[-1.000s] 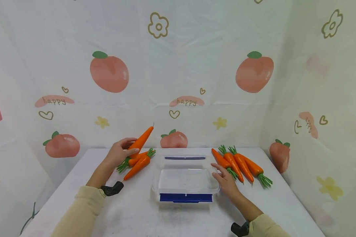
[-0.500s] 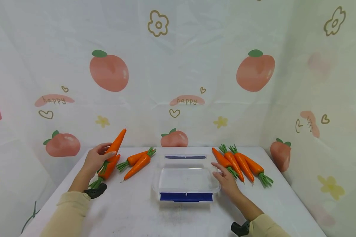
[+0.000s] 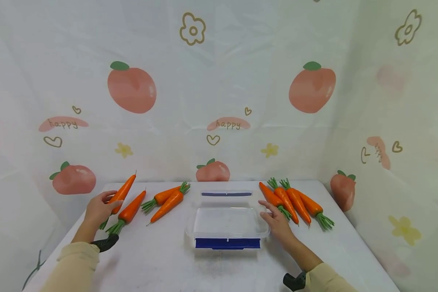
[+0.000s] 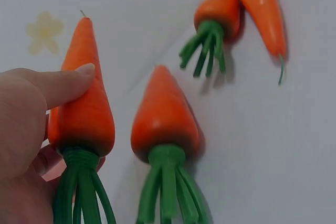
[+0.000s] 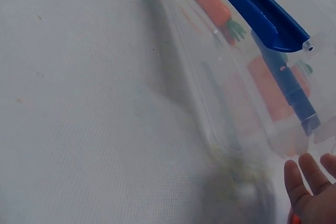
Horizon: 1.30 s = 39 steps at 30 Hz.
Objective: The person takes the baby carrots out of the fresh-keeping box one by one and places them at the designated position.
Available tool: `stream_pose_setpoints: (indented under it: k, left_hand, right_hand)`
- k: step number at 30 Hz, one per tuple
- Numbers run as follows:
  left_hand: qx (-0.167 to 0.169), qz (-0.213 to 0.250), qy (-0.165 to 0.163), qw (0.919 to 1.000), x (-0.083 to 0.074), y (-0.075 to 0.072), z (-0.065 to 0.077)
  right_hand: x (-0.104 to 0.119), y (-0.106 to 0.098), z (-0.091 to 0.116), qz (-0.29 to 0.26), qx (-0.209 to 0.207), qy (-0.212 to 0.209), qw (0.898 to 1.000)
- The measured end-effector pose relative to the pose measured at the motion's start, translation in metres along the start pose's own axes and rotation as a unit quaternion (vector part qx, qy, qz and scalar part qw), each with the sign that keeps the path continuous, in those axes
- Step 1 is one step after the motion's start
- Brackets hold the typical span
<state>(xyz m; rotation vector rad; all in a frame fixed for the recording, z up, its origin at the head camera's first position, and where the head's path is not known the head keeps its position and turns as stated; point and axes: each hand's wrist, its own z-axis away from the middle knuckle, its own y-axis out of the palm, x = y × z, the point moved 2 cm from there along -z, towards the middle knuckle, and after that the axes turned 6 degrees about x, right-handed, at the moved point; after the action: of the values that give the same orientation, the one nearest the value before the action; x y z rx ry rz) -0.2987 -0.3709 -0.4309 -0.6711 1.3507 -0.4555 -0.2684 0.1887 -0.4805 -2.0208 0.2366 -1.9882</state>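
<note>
At the table's left side my left hand point(image 3: 97, 211) grips an orange carrot point(image 3: 123, 190) with green stems, its tip pointing up and away. The left wrist view shows the thumb lying across the front of this carrot point(image 4: 84, 116). Just right of it, a second carrot point(image 3: 132, 207) lies on the table. A clear plastic box point(image 3: 226, 221) with blue latches stands in the middle. My right hand point(image 3: 280, 227) is at the box's right side, fingers extended; whether they touch it cannot be made out. In the right wrist view, that hand point(image 5: 315, 198) shows only partly.
Two crossed carrots point(image 3: 171, 206) lie between the left hand and the box. Several more carrots point(image 3: 299, 205) are grouped beyond the right hand. The white table point(image 3: 160, 259) meets a patterned curtain point(image 3: 175, 101) at the back.
My left hand has carried its carrot leftward and lowered it, past the pair and to the left of the single carrot. The right hand and the box have stayed put.
</note>
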Motion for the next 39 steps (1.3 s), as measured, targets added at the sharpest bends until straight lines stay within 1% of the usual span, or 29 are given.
stream_pose_setpoints:
  k: [3,5,12,16,19,23,25,29,32,35,37,39]
  left_hand:
    - [0.017,-0.015,-0.025,0.9995,0.011,-0.001,0.001]
    - [0.026,-0.027,-0.035,0.9987,0.017,-0.001,0.000]
    - [0.049,-0.061,-0.046,0.9959,0.026,0.004,-0.002]
    - [0.054,-0.094,-0.047,0.9930,0.028,0.005,0.001]
    - [0.052,-0.110,-0.048,0.9915,0.029,0.004,0.003]
    - [0.051,-0.102,-0.058,0.9918,0.030,0.003,0.002]
    - [0.051,-0.101,-0.057,0.9919,0.031,0.002,0.000]
    - [0.051,-0.105,-0.043,0.9923,0.032,0.000,-0.003]
    - [0.053,-0.105,-0.037,0.9924,0.032,0.001,-0.004]
    - [0.056,-0.097,-0.046,0.9926,0.032,0.001,-0.004]
    - [0.055,-0.088,-0.054,0.9931,0.032,0.000,-0.004]
    - [0.054,-0.082,-0.056,0.9936,0.031,-0.001,-0.005]
  right_hand:
    - [0.000,0.001,0.000,0.001,0.002,0.000,1.000]
    - [0.000,0.001,0.000,0.001,0.004,-0.002,1.000]
    - [0.000,-0.002,0.002,0.006,-0.002,-0.003,1.000]
    - [-0.002,-0.002,0.001,0.006,0.002,-0.008,1.000]
    - [-0.002,-0.001,0.000,0.000,0.006,-0.009,1.000]
    - [-0.003,-0.001,-0.001,-0.002,0.006,-0.011,1.000]
    - [-0.002,-0.001,-0.001,-0.004,0.007,-0.009,1.000]
    - [-0.001,-0.003,-0.002,0.004,0.013,0.007,1.000]
    - [0.000,-0.006,-0.002,0.022,0.016,0.022,0.999]
    - [0.003,-0.009,-0.002,0.035,0.022,0.030,0.999]
    - [0.006,-0.011,-0.002,0.034,0.028,0.034,0.998]
    - [0.008,-0.012,-0.003,0.034,0.035,0.038,0.998]
